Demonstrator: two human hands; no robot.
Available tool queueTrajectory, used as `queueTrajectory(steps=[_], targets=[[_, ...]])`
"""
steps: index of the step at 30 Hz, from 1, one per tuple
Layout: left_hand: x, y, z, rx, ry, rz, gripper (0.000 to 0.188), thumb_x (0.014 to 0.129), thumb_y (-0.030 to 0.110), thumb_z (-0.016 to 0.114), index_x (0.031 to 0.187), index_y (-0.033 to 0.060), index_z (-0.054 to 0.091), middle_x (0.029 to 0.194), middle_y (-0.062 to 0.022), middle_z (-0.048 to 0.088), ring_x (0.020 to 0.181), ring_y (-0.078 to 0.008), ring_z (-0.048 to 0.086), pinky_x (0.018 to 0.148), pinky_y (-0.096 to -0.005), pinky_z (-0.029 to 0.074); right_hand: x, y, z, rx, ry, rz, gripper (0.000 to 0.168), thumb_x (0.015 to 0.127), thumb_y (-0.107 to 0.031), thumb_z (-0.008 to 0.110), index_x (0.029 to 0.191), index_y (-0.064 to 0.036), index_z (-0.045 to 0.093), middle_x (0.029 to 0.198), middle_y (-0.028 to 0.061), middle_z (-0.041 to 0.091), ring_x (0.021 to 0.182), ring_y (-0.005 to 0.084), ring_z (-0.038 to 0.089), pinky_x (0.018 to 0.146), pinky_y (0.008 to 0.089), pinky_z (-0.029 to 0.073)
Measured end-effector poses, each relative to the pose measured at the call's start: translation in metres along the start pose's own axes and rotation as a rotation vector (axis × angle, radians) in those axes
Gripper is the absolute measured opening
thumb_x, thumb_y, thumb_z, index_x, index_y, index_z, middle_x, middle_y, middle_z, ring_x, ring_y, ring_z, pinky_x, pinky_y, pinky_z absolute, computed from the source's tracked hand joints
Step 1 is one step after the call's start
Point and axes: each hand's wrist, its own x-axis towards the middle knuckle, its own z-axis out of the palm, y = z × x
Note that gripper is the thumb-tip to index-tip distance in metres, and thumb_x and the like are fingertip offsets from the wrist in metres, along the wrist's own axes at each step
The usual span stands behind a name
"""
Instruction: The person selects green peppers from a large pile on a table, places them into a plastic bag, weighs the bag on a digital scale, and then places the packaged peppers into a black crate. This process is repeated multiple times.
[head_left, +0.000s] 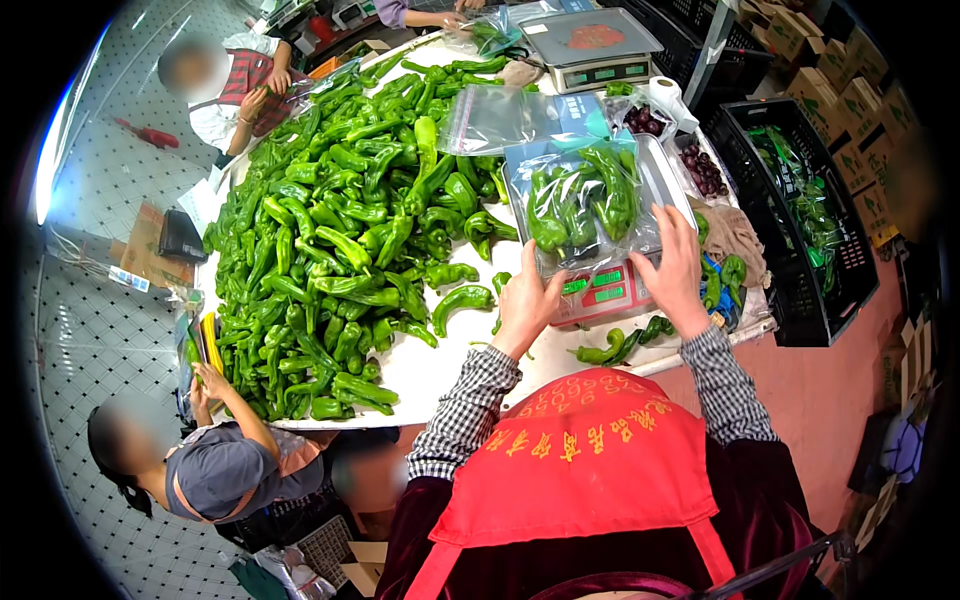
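A clear plastic bag of long green peppers (616, 196) lies on the metal pan (679, 180) of a red digital scale (600, 291). My left hand (527, 304) is at the bag's lower left edge, its thumb and forefinger apart. Whether it pinches the film there is unclear. At the lower right of the pan, my right hand (667, 266) has its fingers spread beside the bag and seems to hold nothing. The scale's lit green display shows partly through loose film. Several loose peppers (463, 300) lie left of my left hand.
A large heap of green peppers (330, 247) covers the table's left. Flat clear bags (491, 124) lie beyond the scale, near a second scale (592, 45). Dark red fruit (701, 169) and a black crate (810, 217) stand right. Several co-workers are around the table.
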Motion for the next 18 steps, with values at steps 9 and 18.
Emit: queueTrajectory(steps=[9, 18], targets=[[0.002, -0.024, -0.004, -0.154, 0.191, 0.153, 0.051, 0.089, 0.003, 0.060, 0.140, 0.0096, 0.053, 0.069, -0.0163, 0.065, 0.061, -0.0336, 0.066, 0.059, -0.0453, 0.051, -0.016, 0.049, 0.030, 0.372, -0.268, 0.399, 0.036, 0.093, 0.000, 0.059, 0.128, -0.003, 0.064, 0.105, 0.0186, 0.066, 0.089, 0.0356, 0.067, 0.078, 0.0435, 0.052], [0.018, -0.033, 0.013, -0.312, 0.272, 0.160, 0.037, 0.100, 0.005, 0.053, 0.137, 0.0087, 0.055, 0.065, -0.0187, 0.060, 0.054, -0.0302, 0.059, 0.055, -0.0429, 0.045, -0.015, 0.044, 0.020, 0.678, -0.329, 0.636, 0.043, 0.104, -0.007, 0.045, 0.146, -0.009, 0.056, 0.076, 0.0076, 0.061, 0.062, 0.0142, 0.058, 0.062, 0.0318, 0.049]])
